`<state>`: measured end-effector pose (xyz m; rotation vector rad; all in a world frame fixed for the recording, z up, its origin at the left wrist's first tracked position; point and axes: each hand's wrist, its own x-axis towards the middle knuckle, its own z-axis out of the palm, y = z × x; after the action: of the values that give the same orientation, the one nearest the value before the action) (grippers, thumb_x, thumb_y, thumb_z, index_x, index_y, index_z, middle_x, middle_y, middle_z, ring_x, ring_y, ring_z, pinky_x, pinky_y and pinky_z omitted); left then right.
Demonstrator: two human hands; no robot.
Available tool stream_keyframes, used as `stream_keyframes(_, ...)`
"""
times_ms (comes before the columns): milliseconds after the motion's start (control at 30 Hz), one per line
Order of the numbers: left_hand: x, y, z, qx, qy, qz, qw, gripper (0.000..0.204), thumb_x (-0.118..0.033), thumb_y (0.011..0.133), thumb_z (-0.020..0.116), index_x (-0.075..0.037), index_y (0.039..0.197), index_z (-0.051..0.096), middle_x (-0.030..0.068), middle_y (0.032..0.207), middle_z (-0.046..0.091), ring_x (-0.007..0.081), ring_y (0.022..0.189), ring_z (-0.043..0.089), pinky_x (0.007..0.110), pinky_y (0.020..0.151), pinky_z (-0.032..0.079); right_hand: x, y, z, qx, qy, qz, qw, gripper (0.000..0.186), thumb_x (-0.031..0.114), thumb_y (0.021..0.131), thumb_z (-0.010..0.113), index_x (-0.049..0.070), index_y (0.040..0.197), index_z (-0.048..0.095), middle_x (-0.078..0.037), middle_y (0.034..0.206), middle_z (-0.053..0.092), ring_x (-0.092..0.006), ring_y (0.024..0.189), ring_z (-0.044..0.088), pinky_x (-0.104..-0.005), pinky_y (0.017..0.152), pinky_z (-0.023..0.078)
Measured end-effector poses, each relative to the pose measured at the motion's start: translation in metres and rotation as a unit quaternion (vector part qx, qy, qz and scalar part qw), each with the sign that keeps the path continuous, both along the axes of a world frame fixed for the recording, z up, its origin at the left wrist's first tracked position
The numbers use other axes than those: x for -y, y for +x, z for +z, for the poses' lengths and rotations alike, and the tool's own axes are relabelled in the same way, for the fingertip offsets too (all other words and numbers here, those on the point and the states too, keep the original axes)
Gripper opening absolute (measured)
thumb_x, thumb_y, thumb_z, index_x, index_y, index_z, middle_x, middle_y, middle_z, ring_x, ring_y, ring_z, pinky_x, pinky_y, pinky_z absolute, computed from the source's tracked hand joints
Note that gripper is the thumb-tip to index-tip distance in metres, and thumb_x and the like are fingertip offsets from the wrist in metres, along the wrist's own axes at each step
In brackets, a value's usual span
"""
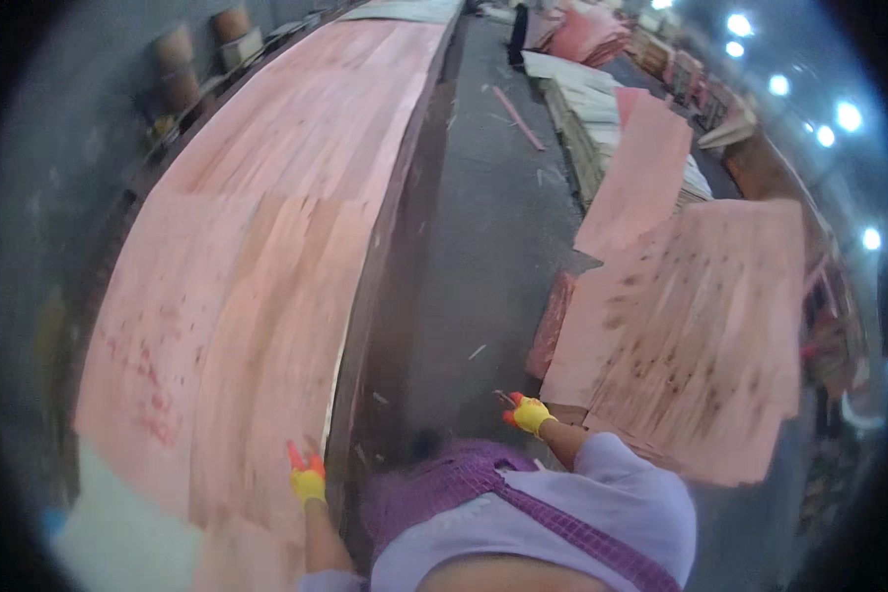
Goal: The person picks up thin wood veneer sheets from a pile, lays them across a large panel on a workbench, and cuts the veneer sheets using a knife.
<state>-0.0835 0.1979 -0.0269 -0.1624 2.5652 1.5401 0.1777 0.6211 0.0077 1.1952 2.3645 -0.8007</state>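
Note:
Yellow work gloves with red-orange fingers cover both hands. My left hand (307,478) is low over the near right edge of a pinkish wood veneer sheet (276,345), fingers apart; whether it touches the sheet I cannot tell. The sheet lies on a long table beside a paler pink veneer sheet (158,326). Beyond them, another pink veneer sheet (306,109) stretches to the far end. My right hand (527,413) hangs at my right side above the floor, near a stack of veneer sheets (701,316). Its fingers close around a small, thin, dark object too small to name.
A grey floor aisle (464,257) with scattered scraps runs between table and stack. A pink strip (518,118) lies farther up it. More pale stacked sheets (577,109) stand at the right, with a pink bundle (587,35) behind. A whitish sheet (118,523) covers the table's near left corner.

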Motion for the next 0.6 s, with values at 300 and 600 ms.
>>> stream_keyframes(300,-0.139,-0.125,0.01,0.126,-0.389,-0.299,0.862,0.069,-0.019,0.068,0.063,-0.014,0.132,0.036,0.0182,0.112,0.056,0.0331,0.106,0.052,0.039,0.086,0.043,-0.042,0.117,-0.119,-0.114,0.061,-0.281,0.951,0.049,0.04,0.069,0.057,0.006,0.105,0.056,-0.019,0.1,0.06,-0.0317,0.095,0.058,-0.0407,0.08,0.044)
stream_keyframes(600,-0.158,-0.16,-0.034,0.034,-0.505,-0.433,0.746,0.072,-0.028,0.07,0.063,-0.002,0.13,0.032,0.0175,0.098,0.062,0.0326,0.093,0.059,0.04,0.08,0.047,0.033,0.103,-0.014,-0.037,-0.073,-0.466,0.881,0.045,0.037,0.066,0.062,0.006,0.098,0.059,-0.014,0.08,0.064,-0.0271,0.073,0.063,-0.0359,0.064,0.047)
